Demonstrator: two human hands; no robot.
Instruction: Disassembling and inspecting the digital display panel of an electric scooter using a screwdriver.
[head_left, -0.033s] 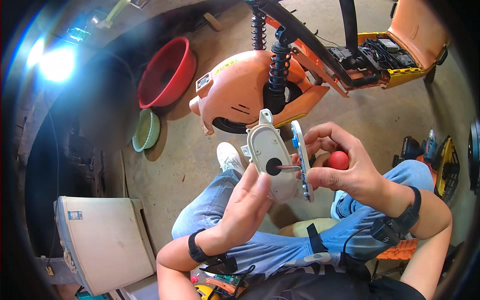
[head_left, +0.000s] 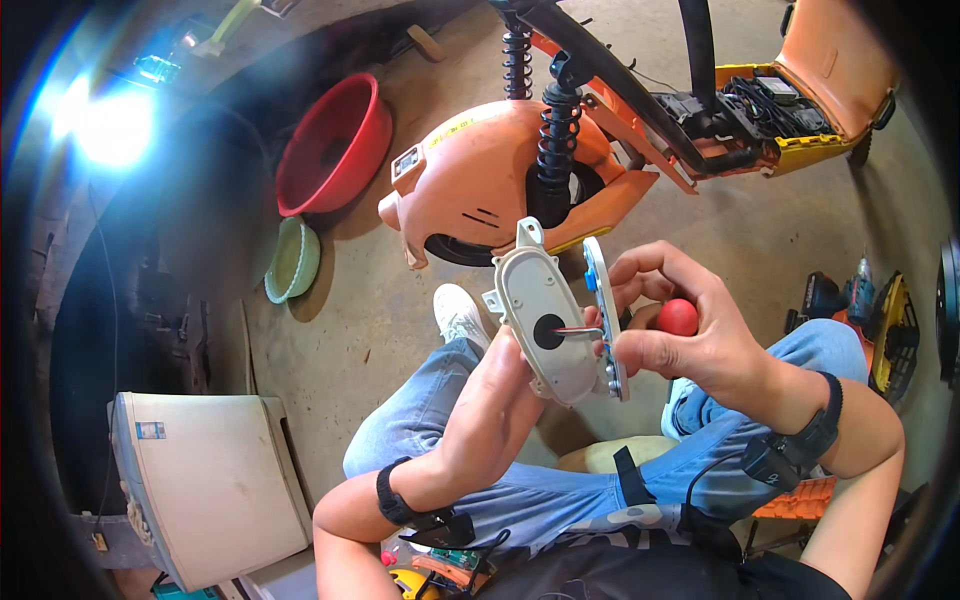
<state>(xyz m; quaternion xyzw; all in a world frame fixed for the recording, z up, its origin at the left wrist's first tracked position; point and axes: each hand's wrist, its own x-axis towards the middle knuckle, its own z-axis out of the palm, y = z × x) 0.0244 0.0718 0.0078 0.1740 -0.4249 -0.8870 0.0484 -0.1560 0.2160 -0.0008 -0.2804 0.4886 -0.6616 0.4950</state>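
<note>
My left hand [head_left: 490,405] grips a white oval plastic housing [head_left: 530,285] from its lower left side, thumb on the rim. The housing has mounting lugs and a round black opening in its face. Out of that opening a few thin red and pale wires [head_left: 578,331] run to a narrow white panel [head_left: 606,325], seen nearly edge-on, with blue parts on its inner side. Fingers and thumb of my right hand [head_left: 725,335] pinch this panel, held a little apart from the housing. A red ball-shaped end [head_left: 678,318] shows against my right palm; the rest of it is hidden.
Ahead stands an orange scooter with a front fender [head_left: 490,180], black springs and an open compartment of wiring [head_left: 775,105]. Red [head_left: 365,150] and pale green basins [head_left: 300,262] lie left. A cream box [head_left: 210,480] is near left; a power drill [head_left: 858,295] lies right.
My left thumb has slid back toward the housing's rim, and the housing has turned slightly. My right hand has barely moved.
</note>
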